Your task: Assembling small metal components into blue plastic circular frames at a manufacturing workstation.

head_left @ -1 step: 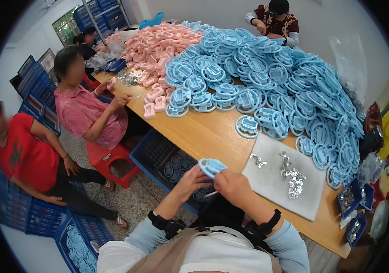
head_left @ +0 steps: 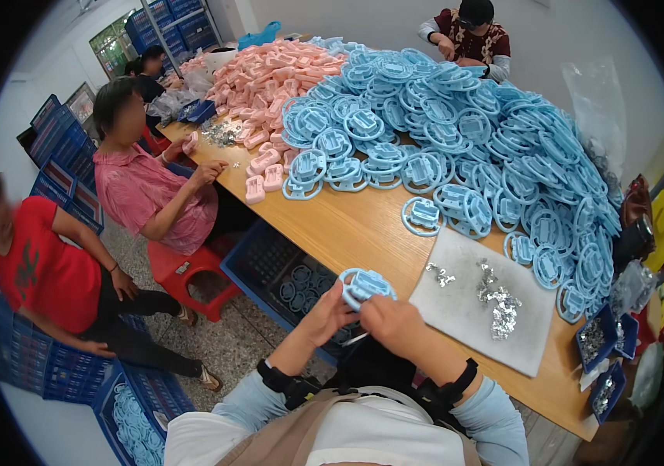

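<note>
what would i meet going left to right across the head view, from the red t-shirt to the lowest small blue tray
Red T-shirt → red plastic stool → left hand → right hand → pale slab → lowest small blue tray.

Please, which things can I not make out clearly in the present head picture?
- Underside of the blue part: head view, turned away from the camera.
- Most fingertips of the right hand: head view, hidden behind its own knuckles.
- Each metal clip's exact shape on the pale board: head view, too small.
- Lower-left crate's far end: head view, cut off by the picture's edge.
</note>
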The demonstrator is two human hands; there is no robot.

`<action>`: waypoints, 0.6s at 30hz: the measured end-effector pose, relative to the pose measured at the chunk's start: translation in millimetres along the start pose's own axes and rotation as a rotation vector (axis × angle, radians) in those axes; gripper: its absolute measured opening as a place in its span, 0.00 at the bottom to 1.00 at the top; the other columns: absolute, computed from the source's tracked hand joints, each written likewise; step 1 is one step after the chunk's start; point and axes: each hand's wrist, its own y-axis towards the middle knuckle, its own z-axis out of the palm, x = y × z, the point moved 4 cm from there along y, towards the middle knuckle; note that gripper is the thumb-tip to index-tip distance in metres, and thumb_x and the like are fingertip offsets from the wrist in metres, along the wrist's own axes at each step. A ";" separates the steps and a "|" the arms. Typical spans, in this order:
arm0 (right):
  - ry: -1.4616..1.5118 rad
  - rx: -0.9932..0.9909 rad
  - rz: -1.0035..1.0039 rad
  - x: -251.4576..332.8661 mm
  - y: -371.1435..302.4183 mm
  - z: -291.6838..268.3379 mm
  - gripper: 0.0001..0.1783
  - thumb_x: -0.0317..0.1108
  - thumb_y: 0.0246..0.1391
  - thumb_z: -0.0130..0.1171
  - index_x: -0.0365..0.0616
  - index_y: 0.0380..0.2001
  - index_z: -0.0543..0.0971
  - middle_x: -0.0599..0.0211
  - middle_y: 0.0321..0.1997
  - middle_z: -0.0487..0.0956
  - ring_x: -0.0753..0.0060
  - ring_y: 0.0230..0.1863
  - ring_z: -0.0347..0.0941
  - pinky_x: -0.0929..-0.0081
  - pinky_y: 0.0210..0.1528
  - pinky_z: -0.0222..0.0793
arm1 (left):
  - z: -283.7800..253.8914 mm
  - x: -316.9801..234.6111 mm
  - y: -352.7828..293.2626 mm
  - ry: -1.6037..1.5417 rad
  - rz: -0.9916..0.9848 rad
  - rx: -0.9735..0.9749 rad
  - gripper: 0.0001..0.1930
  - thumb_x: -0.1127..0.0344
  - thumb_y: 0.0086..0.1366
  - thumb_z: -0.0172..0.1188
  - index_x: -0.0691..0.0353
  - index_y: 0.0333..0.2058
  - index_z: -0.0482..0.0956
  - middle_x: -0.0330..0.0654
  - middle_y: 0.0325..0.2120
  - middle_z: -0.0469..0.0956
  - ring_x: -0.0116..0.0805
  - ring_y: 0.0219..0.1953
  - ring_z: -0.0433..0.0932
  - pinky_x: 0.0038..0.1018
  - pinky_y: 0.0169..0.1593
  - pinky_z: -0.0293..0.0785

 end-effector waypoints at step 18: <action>1.360 -0.243 0.932 -38.3 -48.6 -18.3 0.12 0.36 0.59 0.48 0.37 0.38 0.74 0.75 0.22 0.73 0.90 0.18 0.61 0.91 0.19 0.54 | 19.3 21.6 10.8 0.123 0.113 -0.049 0.16 0.57 0.64 0.52 0.64 0.40 0.71 0.38 0.28 0.75 0.26 0.26 0.75 0.23 0.29 0.74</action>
